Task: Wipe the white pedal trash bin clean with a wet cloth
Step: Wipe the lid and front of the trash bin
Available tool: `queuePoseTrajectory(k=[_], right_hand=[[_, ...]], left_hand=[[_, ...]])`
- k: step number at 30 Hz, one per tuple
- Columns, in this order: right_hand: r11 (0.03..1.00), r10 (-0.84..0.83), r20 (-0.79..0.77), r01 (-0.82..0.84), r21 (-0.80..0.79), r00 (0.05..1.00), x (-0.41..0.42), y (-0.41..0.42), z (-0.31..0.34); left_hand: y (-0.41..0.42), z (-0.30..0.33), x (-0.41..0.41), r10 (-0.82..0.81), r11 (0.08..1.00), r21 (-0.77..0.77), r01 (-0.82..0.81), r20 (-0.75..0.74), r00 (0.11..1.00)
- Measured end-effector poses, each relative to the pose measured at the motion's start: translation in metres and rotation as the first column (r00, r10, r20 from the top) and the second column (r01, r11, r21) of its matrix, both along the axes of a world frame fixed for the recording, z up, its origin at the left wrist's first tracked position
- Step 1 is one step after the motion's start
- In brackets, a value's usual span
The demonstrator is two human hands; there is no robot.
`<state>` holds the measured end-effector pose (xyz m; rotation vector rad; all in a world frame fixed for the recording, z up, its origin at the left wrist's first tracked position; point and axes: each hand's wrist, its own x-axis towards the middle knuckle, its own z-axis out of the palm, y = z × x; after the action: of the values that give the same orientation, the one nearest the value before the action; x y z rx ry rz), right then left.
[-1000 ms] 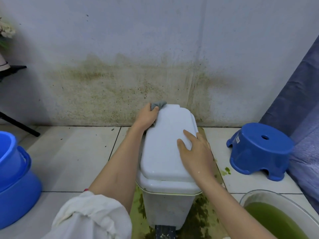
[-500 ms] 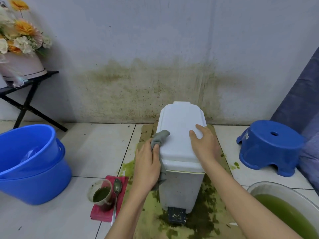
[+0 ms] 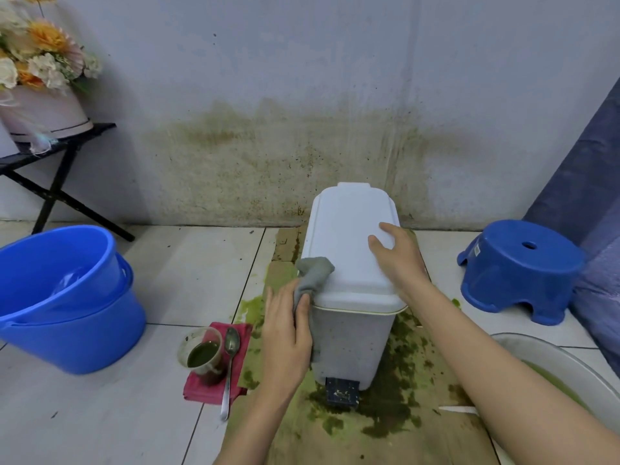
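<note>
- ok so the white pedal bin (image 3: 352, 333) sits on the floor right in front of the wall, on a green-smeared mat (image 3: 396, 427), pedal (image 3: 342, 391) facing the person. Lid (image 3: 352, 243) is down.
- key relation imo: bin's long axis runs away from the person twd the wall, and the left hand (image 3: 288, 333) is flat against the bin's left side, just below the lid rim. So the wipe path is prob along that side wall, front to back or up/down.
- left hand presses the grey cloth (image 3: 313, 275) onto the side w/ fairly straight fingers, not a fist. Top of the cloth flops up over the lid's left edge.
- right hand (image 3: 399, 260) rests on the lid's right half, fingers spread and relaxed, holding nothing. Looks like it's steadying the bin so it won't slide or tip while the other one scrubs.
- left is clearly the nearer one to the dirty side; front face has small specks, lid looks fairly clean from here.
- surface: pale floor tiles (image 3: 188, 270), green gunk splashed round the base, wall (image 3: 302, 156) stained greenish-brown behind.
- room stuff: stacked blue buckets (image 3: 67, 297) far left, cup of green liquid (image 3: 203, 355) + spoon (image 3: 229, 364) on a red rag (image 3: 241, 333) just left of the hand, blue stool (image 3: 520, 270) right, basin of green water (image 3: 557, 367) bottom right, flowers (image 3: 40, 55) on a black stand (image 3: 57, 182) top left.
- watch the cup, it's near that left elbow tbh.
</note>
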<state>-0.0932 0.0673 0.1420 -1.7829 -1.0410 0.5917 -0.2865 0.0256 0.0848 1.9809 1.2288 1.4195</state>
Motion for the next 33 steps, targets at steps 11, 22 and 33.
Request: queuePoseTrajectory(k=[11, 22, 33], right_hand=[[0.98, 0.182, -0.161, -0.192, -0.047, 0.97, 0.016, -0.002, 0.006], [0.983, 0.171, -0.123, -0.177, -0.044, 0.978, 0.016, -0.001, 0.003], [0.993, 0.061, 0.0, -0.06, -0.098, 0.998, 0.016, 0.004, 0.012]], left_hand=[[-0.006, -0.015, 0.021, 0.154, 0.887, 0.454, 0.083, -0.461, 0.874], [-0.001, -0.008, 0.004, 0.073, 0.976, 0.217, -0.014, -0.268, 0.961], [0.098, 0.057, 0.036, -0.013, 0.922, -0.385, -0.034, -0.121, 0.993]])
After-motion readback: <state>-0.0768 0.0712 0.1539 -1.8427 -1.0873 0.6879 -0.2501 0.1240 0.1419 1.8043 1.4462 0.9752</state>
